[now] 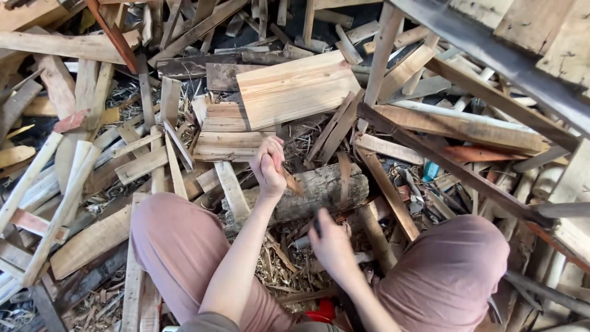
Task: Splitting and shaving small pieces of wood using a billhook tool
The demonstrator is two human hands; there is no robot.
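**Seated person, small stick held over a log, amid scrap timber**

Surroundings. A wide pale plank (295, 89) lies flat just beyond the log (313, 192), with shorter boards (228, 132) stacked against its near edge. A long dark beam (452, 163) runs diagonally from centre to lower right, crossing over lighter slats. A heavier grey beam (510, 61) cuts across the top right corner. Pale sticks (55, 197) fan out on the left. A small blue object (431, 171) shows among the scraps on the right. Something red (321, 312) sits low between the knees; what it is cannot be told.

Hands. The left hand (268, 166) has its grip clenched round a small wooden stick (289, 181), whose tip slants down onto the top of the log. The right hand (330, 243) is closed on a dark handle (317, 226); the rest of the tool is hidden, so its kind cannot be told. The log lies crosswise just ahead of both knees (178, 240).

Room to move. Offcuts crowd in on every side; the only open patch is the narrow strip between the legs.

Surface. No desk; the floor (289, 264) is covered in shavings and splinters, under daylight.
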